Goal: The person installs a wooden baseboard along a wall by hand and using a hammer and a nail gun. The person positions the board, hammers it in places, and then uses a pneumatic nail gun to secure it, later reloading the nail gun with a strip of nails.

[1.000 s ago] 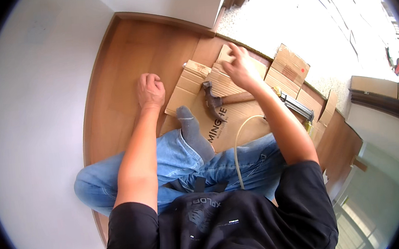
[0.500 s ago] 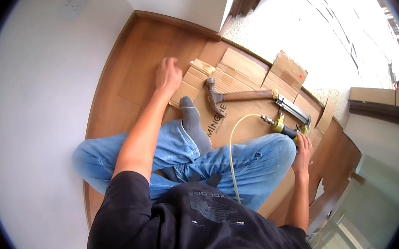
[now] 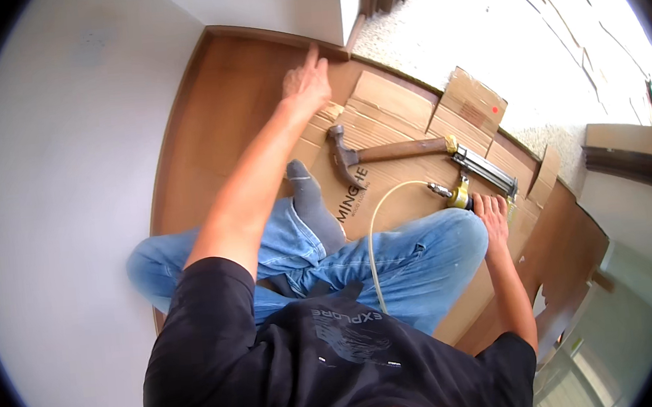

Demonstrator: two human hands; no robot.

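My left hand reaches forward over the wood floor. It holds nothing; its index finger is stretched out toward the skirting board, and I cannot tell whether the fingertip touches it. On the right, my right hand is closed over the dark grip of a pneumatic nail gun with a silver magazine and yellow-green body. The tool lies on flattened cardboard beside my knee. A pale air hose curves from it across my lap. A claw hammer with a wooden handle lies in front, its handle end against the nail gun.
A white wall rises at the left, and a white wall corner stands ahead. Past the floor's edge lies a bright speckled surface. A glass panel is at the lower right. My socked foot rests on the cardboard.
My left hand has moved forward and right toward the skirting board, its index finger now extended. My right hand has shifted forward and closed over the nail gun's grip.
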